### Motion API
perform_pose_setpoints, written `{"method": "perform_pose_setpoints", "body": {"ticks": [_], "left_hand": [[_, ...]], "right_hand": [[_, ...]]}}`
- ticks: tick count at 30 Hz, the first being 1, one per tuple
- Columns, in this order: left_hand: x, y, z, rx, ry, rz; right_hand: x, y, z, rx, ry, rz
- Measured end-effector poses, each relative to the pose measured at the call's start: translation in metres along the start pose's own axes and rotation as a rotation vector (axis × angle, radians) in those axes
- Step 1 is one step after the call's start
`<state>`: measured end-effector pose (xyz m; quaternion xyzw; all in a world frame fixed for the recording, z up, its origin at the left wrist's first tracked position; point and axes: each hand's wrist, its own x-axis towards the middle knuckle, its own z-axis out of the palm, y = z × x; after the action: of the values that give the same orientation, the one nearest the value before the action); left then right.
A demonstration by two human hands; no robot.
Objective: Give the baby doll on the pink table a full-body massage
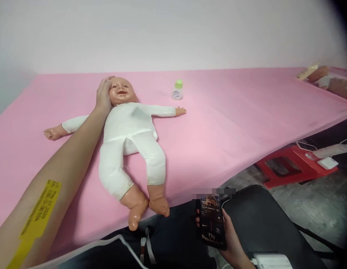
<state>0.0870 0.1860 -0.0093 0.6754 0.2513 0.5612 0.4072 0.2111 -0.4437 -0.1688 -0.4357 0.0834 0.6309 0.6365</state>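
A baby doll [128, 123] with a white cloth body lies on its back on the pink-covered table [218, 130], legs towards me. My left hand [104, 93] rests against the side of the doll's head, its palm on the cheek and its fingertips near the top of the head. Some of those fingers are hidden. Below the table edge, my right hand [231, 237] grips a black smartphone [212, 224] with its screen lit. Beyond the doll's outstretched arm stands a small clear bottle [177, 92] with a green cap.
Another doll [330, 83] lies at the far right of the table. A black chair [254, 216] stands by the front edge, with a white device [271, 261] near it. Behind the chair is a red stool [296, 166] with small items on it. A white cable [106, 241] crosses my lap.
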Motion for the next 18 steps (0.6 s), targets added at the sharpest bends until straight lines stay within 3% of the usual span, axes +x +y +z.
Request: {"method": "perform_pose_setpoints", "body": {"ticks": [4, 18], "left_hand": [[0.002, -0.001, 0.001, -0.095, 0.036, -0.05], [0.002, 0.003, 0.005, -0.106, 0.051, -0.07]], "right_hand": [[0.001, 0.007, -0.002, -0.068, 0.045, -0.024], [-0.009, 0.022, 0.004, -0.188, 0.199, -0.261]]}}
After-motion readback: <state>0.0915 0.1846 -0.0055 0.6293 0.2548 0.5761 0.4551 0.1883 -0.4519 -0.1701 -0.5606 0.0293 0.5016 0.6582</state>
